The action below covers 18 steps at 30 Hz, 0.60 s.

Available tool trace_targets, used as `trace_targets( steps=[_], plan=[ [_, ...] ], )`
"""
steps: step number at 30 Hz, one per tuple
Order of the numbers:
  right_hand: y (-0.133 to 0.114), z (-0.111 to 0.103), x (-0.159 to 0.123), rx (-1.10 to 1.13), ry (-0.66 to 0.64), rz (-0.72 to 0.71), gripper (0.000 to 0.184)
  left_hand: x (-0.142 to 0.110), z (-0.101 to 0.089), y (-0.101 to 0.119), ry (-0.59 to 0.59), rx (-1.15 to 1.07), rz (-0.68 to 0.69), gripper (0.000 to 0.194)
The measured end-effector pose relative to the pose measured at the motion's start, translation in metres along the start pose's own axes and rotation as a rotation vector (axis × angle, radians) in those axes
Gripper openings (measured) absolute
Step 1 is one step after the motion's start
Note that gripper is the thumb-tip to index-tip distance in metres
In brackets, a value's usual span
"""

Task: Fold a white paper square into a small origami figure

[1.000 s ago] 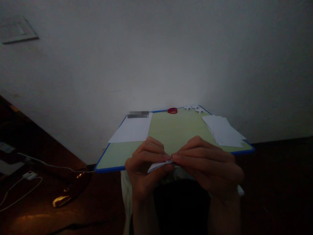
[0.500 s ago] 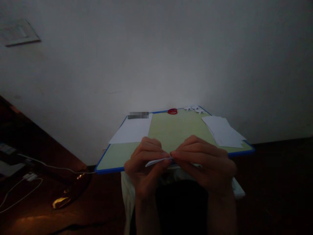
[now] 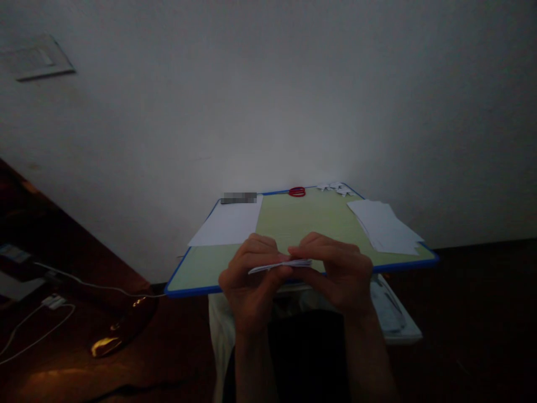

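Pinching the paper (image 3: 302, 263) mid-length, left hand (image 3: 249, 282) and right hand (image 3: 340, 268) sit equally near, its long axis running palm to palm.

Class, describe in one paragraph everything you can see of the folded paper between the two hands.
The folded paper is white and thin, its layers seen nearly edge-on as a narrow strip. It tilts slightly, the left end lower. It appears held up near the front edge of the green table. The left hand and right hand pinch it, fingers above, thumbs below, hiding part of it.
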State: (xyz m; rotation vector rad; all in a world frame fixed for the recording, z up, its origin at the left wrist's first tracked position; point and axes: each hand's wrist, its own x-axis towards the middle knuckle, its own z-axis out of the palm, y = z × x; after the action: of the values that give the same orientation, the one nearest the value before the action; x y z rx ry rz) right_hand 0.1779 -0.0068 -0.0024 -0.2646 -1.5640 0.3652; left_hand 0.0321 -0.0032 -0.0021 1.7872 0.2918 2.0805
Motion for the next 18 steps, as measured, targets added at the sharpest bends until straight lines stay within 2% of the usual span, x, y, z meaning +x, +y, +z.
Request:
trace_targets(
  steps=[3, 5, 8, 13, 18],
  plan=[
    [0.0013, -0.0009, -0.0015, -0.012, 0.021, -0.016, 0.038, 0.0003, -0.0022, 0.0004, -0.03, 0.038, -0.004, 0.015],
    [0.0015, -0.002, -0.0032, -0.051, 0.059, 0.004, 0.042, 0.0006, -0.0048, 0.0008, 0.003, 0.068, -0.001, 0.019],
    [0.0022, -0.0036, -0.0051, -0.102, 0.121, 0.053, 0.048, 0.0013, -0.0086, 0.0014, 0.074, 0.063, 0.022, 0.013],
    [0.002, -0.0066, -0.0033, -0.057, 0.085, 0.039, 0.028, 0.0022, -0.0098, 0.003, 0.111, 0.035, 0.042, 0.006],
    [0.0011, -0.0091, -0.0019, -0.026, 0.06, 0.039, 0.026, 0.0018, -0.009, 0.0056, 0.09, 0.061, 0.025, 0.004]
  ],
)
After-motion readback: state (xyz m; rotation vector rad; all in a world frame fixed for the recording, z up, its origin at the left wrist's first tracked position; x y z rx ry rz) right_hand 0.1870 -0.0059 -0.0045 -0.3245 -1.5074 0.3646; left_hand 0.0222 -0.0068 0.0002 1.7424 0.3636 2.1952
